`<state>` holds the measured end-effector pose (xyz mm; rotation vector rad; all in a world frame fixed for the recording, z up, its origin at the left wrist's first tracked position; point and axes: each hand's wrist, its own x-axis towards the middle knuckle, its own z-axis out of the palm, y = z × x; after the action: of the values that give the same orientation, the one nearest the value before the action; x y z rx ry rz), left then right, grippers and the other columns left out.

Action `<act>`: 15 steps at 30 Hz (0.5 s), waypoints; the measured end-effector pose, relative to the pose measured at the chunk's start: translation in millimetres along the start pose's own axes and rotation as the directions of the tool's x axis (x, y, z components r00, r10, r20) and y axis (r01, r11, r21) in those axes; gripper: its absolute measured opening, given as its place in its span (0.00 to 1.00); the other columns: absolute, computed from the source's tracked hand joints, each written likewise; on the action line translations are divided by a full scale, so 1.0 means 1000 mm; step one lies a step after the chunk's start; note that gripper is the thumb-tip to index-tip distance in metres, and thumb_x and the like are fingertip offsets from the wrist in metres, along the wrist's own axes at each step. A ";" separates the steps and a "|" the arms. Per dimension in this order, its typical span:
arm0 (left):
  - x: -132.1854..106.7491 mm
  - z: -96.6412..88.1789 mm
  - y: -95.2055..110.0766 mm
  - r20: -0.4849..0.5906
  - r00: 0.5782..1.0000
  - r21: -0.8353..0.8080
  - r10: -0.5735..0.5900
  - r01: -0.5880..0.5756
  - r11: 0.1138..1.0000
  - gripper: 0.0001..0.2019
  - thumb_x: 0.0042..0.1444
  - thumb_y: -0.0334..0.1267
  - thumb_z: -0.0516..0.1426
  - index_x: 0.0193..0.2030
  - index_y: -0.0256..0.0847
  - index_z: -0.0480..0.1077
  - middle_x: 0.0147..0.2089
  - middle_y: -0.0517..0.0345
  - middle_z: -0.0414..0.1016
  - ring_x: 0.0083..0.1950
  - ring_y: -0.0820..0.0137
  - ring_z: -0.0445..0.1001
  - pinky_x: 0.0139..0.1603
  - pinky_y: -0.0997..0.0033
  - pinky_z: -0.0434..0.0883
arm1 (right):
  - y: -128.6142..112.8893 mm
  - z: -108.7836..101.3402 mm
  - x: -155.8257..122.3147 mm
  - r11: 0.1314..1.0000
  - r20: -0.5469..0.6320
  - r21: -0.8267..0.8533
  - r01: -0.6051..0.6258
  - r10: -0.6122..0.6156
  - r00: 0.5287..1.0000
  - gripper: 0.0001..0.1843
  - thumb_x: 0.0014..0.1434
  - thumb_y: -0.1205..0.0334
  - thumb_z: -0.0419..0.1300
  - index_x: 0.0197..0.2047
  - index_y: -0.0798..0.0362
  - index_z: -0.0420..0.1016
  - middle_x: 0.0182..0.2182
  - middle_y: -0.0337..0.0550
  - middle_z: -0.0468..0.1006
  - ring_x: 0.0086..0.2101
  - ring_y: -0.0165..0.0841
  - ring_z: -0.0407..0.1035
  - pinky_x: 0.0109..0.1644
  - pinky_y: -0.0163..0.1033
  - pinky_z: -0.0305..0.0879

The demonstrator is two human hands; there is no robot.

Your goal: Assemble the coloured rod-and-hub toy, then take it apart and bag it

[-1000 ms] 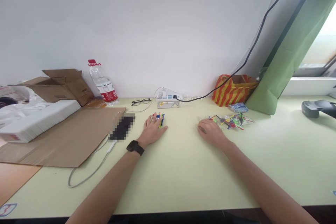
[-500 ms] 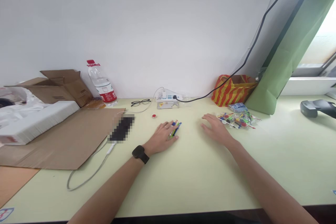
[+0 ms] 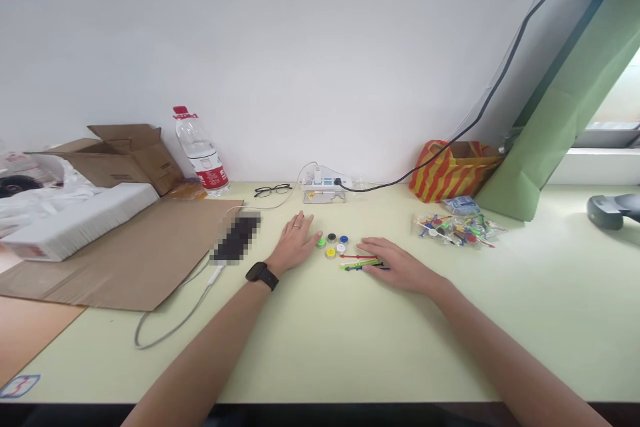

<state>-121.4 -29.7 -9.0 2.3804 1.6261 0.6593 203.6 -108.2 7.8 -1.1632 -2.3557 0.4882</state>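
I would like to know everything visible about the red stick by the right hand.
The red stick looks thin and plastic, with an arrow-like left tip and a small thickening partway along. It lies on the pale table, farther from the person than the blue stick. Its right end meets the right hand; whether it is gripped is unclear.

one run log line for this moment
left hand: open, beside small green round disc | right hand: over thin coloured sticks, hold unclear | clear plastic bag: farther right
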 end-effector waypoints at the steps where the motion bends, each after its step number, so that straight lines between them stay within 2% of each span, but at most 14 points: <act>1: 0.000 -0.001 0.003 0.005 1.000 -0.006 0.020 -0.020 1.000 0.34 0.70 0.59 0.48 0.74 0.40 0.58 0.78 0.39 0.49 0.78 0.48 0.47 0.75 0.43 0.50 | 0.001 0.001 0.000 1.000 -0.004 -0.007 0.008 -0.008 1.000 0.28 0.68 0.47 0.58 0.69 0.43 0.69 0.67 0.48 0.68 0.67 0.47 0.61 0.71 0.55 0.59; 5: -0.008 -0.008 0.025 0.024 0.994 -0.132 0.103 -0.099 0.986 0.29 0.71 0.57 0.48 0.72 0.44 0.61 0.74 0.46 0.58 0.75 0.56 0.57 0.75 0.52 0.56 | 0.003 0.001 0.000 1.000 -0.007 -0.024 0.004 -0.004 1.000 0.30 0.68 0.47 0.58 0.70 0.45 0.67 0.67 0.49 0.68 0.66 0.46 0.61 0.70 0.54 0.60; 9: -0.021 -0.010 0.053 0.106 0.956 -0.257 0.272 -0.238 0.937 0.31 0.65 0.55 0.58 0.71 0.46 0.63 0.75 0.48 0.56 0.75 0.54 0.56 0.75 0.51 0.58 | 0.004 0.003 0.000 1.000 -0.012 -0.030 0.000 -0.001 1.000 0.33 0.69 0.45 0.57 0.72 0.44 0.62 0.69 0.48 0.66 0.67 0.45 0.60 0.71 0.54 0.59; 11: -0.027 -0.009 0.067 0.143 0.914 -0.357 0.380 -0.311 0.881 0.31 0.61 0.52 0.63 0.70 0.48 0.65 0.75 0.49 0.57 0.74 0.54 0.58 0.74 0.51 0.60 | 0.002 0.008 0.001 0.999 -0.020 -0.042 0.018 -0.019 1.000 0.37 0.67 0.42 0.58 0.74 0.45 0.59 0.70 0.49 0.64 0.69 0.46 0.57 0.72 0.56 0.56; 13: -0.031 -0.006 0.079 0.120 0.871 -0.493 0.476 -0.364 0.790 0.29 0.62 0.45 0.64 0.68 0.49 0.66 0.73 0.49 0.61 0.72 0.56 0.62 0.73 0.54 0.63 | -0.001 0.014 0.001 0.997 -0.028 -0.067 0.028 -0.030 0.999 0.43 0.65 0.39 0.60 0.76 0.47 0.55 0.71 0.51 0.60 0.70 0.48 0.55 0.74 0.60 0.51; 15: -0.033 -0.004 0.087 0.079 0.856 -0.578 0.511 -0.379 0.723 0.25 0.63 0.40 0.62 0.67 0.50 0.67 0.71 0.50 0.64 0.71 0.58 0.64 0.73 0.55 0.63 | -0.002 0.019 0.002 0.996 -0.033 -0.080 0.033 -0.035 0.999 0.45 0.64 0.39 0.60 0.77 0.47 0.52 0.72 0.52 0.58 0.70 0.49 0.53 0.74 0.63 0.46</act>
<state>-60.5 -93.2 20.1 2.2850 0.6220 0.7551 190.2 -109.6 -6.5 -1.1551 -2.3806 0.3630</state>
